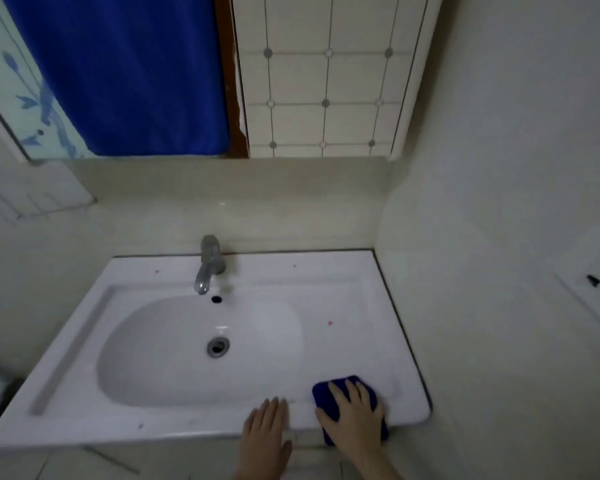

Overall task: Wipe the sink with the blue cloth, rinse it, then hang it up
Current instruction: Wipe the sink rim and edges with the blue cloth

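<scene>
Two hands at the sink's (326,271) front edge. R. hand (355,415): fingers spread and straight, palm flat on the folded blue cloth (323,389), pressing rather than gripping, probably so the whole pad bears on the glaze while wiping. Cloth lies on the deck's front right corner, its near side hanging slightly over the front edge. L. hand (265,429): flat, fingers straight, holding nothing, resting on the front rim just left of the cloth, apparently as a brace.

Room to move: deck right of the basin (174,358) is open toward the back edge, w. a small pink spot (330,322) in that path. Right edge abuts the wall (499,237), so strokes that way stop short; leftward the rim drops into the basin. Tap (210,263) stands at the back edge, centre, above overflow hole (216,299) and drain (218,347). Judged stage: wiping, early; rinse and hanging not yet done. Large blue fabric (125,74) hangs above the back edge, left.
</scene>
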